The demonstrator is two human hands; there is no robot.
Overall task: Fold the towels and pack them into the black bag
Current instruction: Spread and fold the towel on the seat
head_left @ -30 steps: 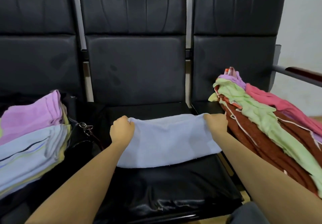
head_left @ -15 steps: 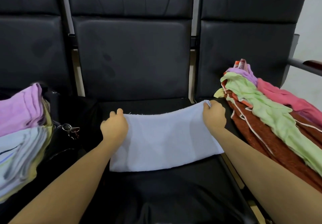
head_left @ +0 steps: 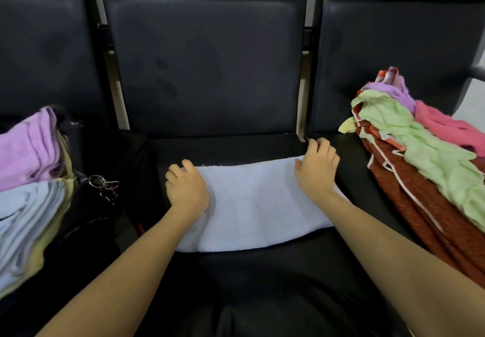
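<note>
A stack (head_left: 25,184) of folded towels sat on the far left seat, pink on top, pale blue and yellow under it. It looked to be resting in or on the black bag (head_left: 86,213), but the bag was so dark against the seat that I could not tell where its mouth was. A bunch of keys (head_left: 101,182) hung at the bag's near side.

In the middle, a pale blue towel (head_left: 252,205) lay flat on the middle seat (head_left: 236,279), already folded once by the look of it. The left hand (head_left: 186,189) rested on the towel's left end with its fingers loosely curled at the far left corner. I could not tell if it pinched the cloth or only pressed it. The right hand (head_left: 317,171) lay on the far right corner with fingers spread and bent, pressing the edge down, not gripping it.

So the step in hand was folding this towel. The next move likely called for taking one end and bringing it over to the other end, keeping the edges lined up, then lifting the small bundle left to the stack.

On the right seat lay a pile (head_left: 420,166) of loose towels, green, pink, purple and rust red, waiting for their turn. The pile sat close to the right arm, so a loose edge could get dragged. Nothing lay between the towel and the bag but the keys.
</note>
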